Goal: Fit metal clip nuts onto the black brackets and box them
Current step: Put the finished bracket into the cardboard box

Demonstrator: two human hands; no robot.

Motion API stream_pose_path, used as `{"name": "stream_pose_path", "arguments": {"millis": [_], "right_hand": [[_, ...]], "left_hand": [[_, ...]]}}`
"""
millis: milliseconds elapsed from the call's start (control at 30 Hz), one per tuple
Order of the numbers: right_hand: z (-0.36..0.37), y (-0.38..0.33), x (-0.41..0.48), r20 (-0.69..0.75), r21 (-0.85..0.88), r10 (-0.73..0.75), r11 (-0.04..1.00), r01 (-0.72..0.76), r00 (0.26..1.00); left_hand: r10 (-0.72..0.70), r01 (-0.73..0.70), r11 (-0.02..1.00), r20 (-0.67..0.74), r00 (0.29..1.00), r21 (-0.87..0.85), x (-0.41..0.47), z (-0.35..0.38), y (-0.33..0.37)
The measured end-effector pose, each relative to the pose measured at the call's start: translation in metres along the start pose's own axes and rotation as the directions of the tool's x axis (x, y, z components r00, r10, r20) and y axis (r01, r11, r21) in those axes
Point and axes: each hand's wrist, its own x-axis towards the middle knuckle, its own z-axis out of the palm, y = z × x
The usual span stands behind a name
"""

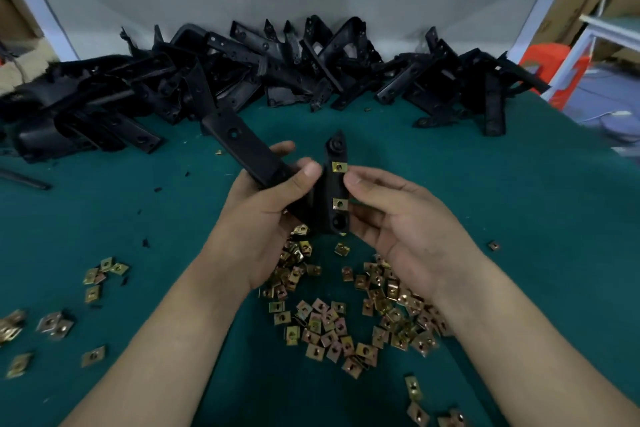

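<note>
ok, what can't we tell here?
No box anywhere in the head view.
Grip of the right hand: its fingers pass behind the held bracket.
Middle of the held bracket: covered by the left hand.
Seating of the fitted clip nuts: too small.
Left end of the bracket pile: cut by the frame edge.

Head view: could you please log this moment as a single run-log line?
left hand: grips bracket | right hand: thumb by upper nut, grip unclear | lower nut fitted | loose nuts on mat

Black bracket [330,198] carrying two brass-gold clip nuts [339,167]; gold-and-bronze loose nuts [329,326] on a plain dark teal table cover [502,191].
</note>
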Motion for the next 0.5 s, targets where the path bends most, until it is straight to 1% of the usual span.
{"name": "stream_pose_path", "arguments": {"millis": [100, 167, 233, 300, 400, 500], "right_hand": [[-0.007, -0.017, -0.014, -0.052, -0.048, -0.058, 0.997, 0.055, 0.997], [-0.013, -0.025, -0.028, -0.067, -0.099, -0.099, 0.991, 0.092, 0.993], [-0.02, -0.031, -0.046, -0.109, -0.13, -0.136, 0.984, 0.122, 0.985], [-0.029, -0.035, -0.068, -0.156, -0.122, -0.171, 0.981, 0.153, 0.973], [-0.044, -0.041, -0.106, -0.201, -0.097, -0.213, 0.976, 0.197, 0.956], [-0.063, -0.048, -0.148, -0.301, -0.082, -0.269, 0.963, 0.256, 0.915]], "left_hand": [[0.109, -0.109, 0.994, -0.183, 0.977, 0.011, -0.013, 0.01, 0.011], [0.194, -0.181, 0.981, -0.227, 0.954, 0.073, -0.024, 0.021, 0.017], [0.262, -0.239, 0.962, -0.203, 0.943, 0.13, -0.037, 0.034, 0.021], [0.274, -0.245, 0.953, -0.16, 0.948, 0.18, -0.049, 0.049, 0.022], [0.246, -0.23, 0.956, -0.071, 0.967, 0.182, -0.064, 0.077, 0.019], [0.189, -0.187, 0.969, 0.005, 0.982, 0.162, -0.082, 0.11, 0.005]]}}
